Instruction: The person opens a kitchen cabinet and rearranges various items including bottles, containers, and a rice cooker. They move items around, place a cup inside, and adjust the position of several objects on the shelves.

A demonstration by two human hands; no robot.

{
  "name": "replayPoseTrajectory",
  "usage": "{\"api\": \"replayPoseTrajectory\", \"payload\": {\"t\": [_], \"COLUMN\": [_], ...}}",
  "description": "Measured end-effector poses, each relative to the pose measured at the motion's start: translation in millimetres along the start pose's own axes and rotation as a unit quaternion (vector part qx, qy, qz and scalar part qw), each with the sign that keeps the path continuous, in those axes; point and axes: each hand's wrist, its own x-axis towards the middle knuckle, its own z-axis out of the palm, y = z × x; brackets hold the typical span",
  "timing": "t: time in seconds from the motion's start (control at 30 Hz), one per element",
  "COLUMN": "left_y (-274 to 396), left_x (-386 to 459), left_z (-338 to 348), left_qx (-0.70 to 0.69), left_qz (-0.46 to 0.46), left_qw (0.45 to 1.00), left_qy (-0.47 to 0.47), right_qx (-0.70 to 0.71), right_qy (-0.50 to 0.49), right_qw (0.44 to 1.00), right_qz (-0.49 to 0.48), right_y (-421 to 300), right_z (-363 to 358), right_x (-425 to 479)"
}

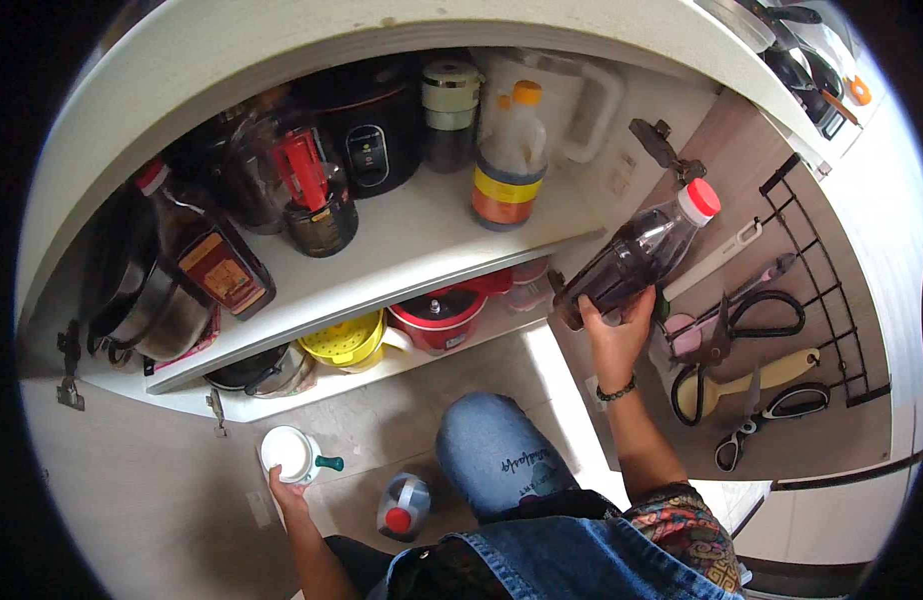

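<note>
In my right hand (619, 330) is a clear plastic bottle (634, 255) of dark liquid with a red cap. It tilts, cap up and to the right, in front of the cabinet's right door. Down at the left, my left hand (285, 491) grips a small white pot (289, 454) with a green handle by its rim side. On the floor between my left arm and my knee stands a clear jug (405, 506) with a red cap. A bottle with a yellow band (508, 180) is on the upper shelf (416, 225), nearest to the bottle I hold.
The shelf also carries a large labelled bottle (206, 247), a dark jar (320, 225), a black cooker (379, 135) and steel pots (154, 315). Below are a yellow colander (345, 341) and a red pot (439, 319). Scissors (754, 424) hang on the right door's wire rack (840, 300).
</note>
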Motion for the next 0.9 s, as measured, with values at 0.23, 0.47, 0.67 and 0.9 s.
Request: {"api": "replayPoseTrajectory", "payload": {"t": [0.23,0.47,0.67,0.9], "left_y": [3,5,3,6], "left_x": [-8,-10,-7,-10], "left_z": [10,4,1,0], "left_qx": [-0.007,-0.007,-0.012,-0.006], "left_qz": [0.005,0.005,0.001,-0.005], "left_qw": [1.0,1.0,1.0,1.0], "left_qy": [0.007,0.016,-0.004,0.008], "right_qx": [0.037,-0.01,-0.012,0.034], "right_qy": [0.013,0.032,0.03,-0.014], "right_qw": [0.998,0.996,0.995,0.992], "right_qz": [-0.055,-0.08,-0.096,-0.124], "right_y": [-7,-1,5,30], "right_z": [19,42,62,83], "right_x": [25,57,87,111]}}
